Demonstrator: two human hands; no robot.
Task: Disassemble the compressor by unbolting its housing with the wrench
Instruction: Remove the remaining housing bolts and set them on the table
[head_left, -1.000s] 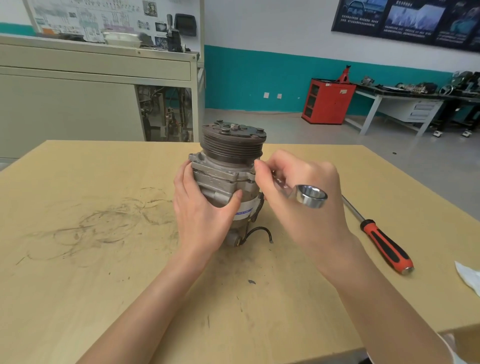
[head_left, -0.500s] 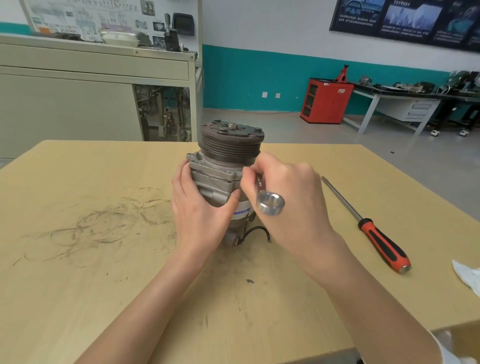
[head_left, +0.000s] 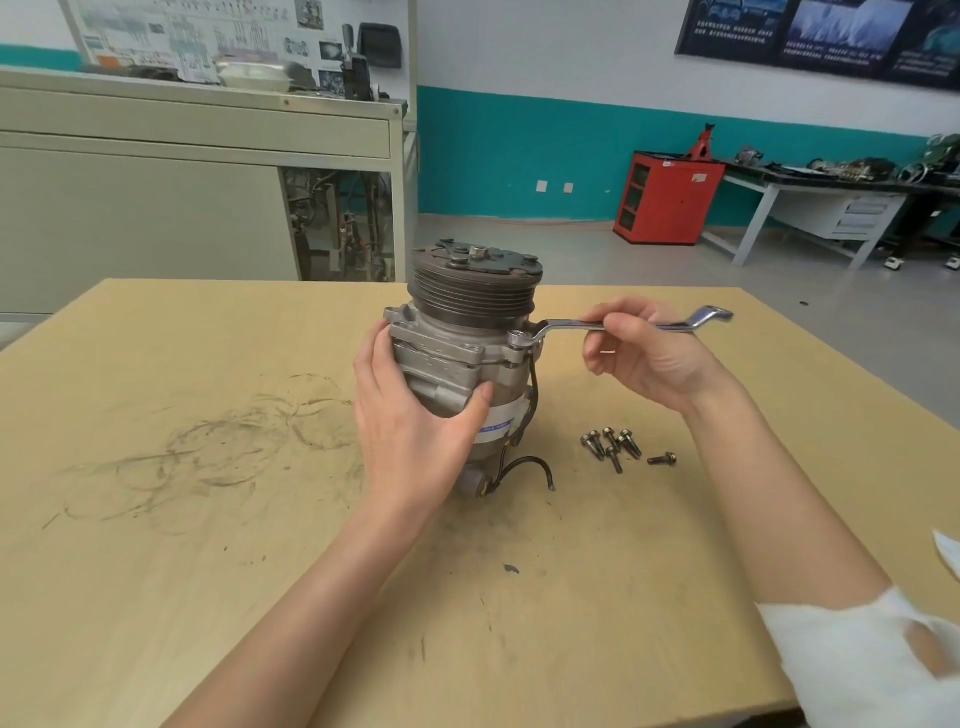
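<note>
My left hand wraps the compressor, fingers on its 9 o'clock side, thumb curled across the front. It stands upright mid-table, pulley on top. My right hand pinches the ring wrench mid-shaft, ring end seated on the flange at the compressor's 3 o'clock. Loose bolts lie at its 4 o'clock, a bunch and one apart. The red cabinet is at 1 o'clock, shelf contents too far to tell.
</note>
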